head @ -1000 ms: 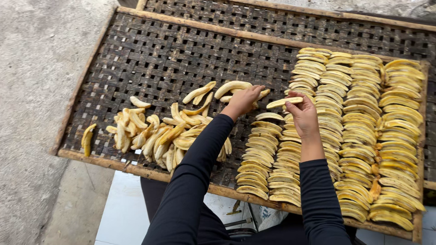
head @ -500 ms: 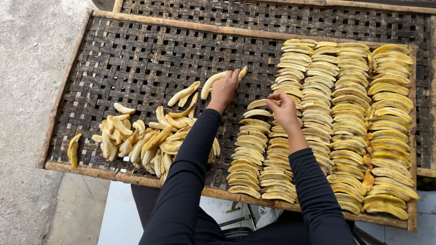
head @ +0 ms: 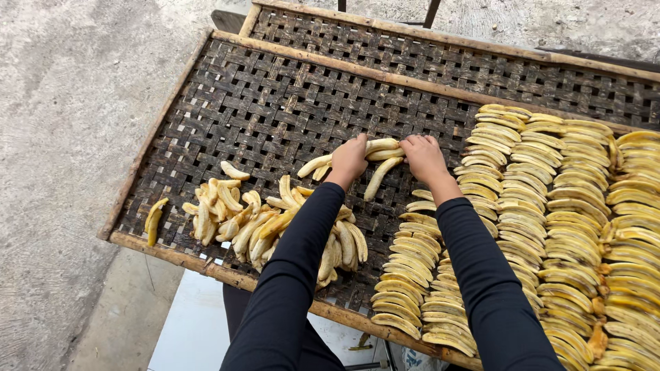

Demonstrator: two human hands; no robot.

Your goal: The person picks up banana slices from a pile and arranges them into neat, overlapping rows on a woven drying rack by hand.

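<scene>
A dark woven drying tray with a wooden frame holds peeled yellow bananas. My left hand and my right hand are close together near the tray's middle. Each grips one end of two pale bananas lying across the weave. Another banana lies slanted just below them. A loose heap of bananas sits to the left of my left arm. Neat rows of bananas fill the right side, and the shortest row runs under my right wrist. Both arms wear black sleeves.
A single banana lies by the tray's left edge. A second woven tray stands behind the first. Grey concrete ground lies to the left, and a pale floor shows below the front rail.
Both hands have moved away from me and come together. The bananas they carried now rest on the weave above the shortest row.
</scene>
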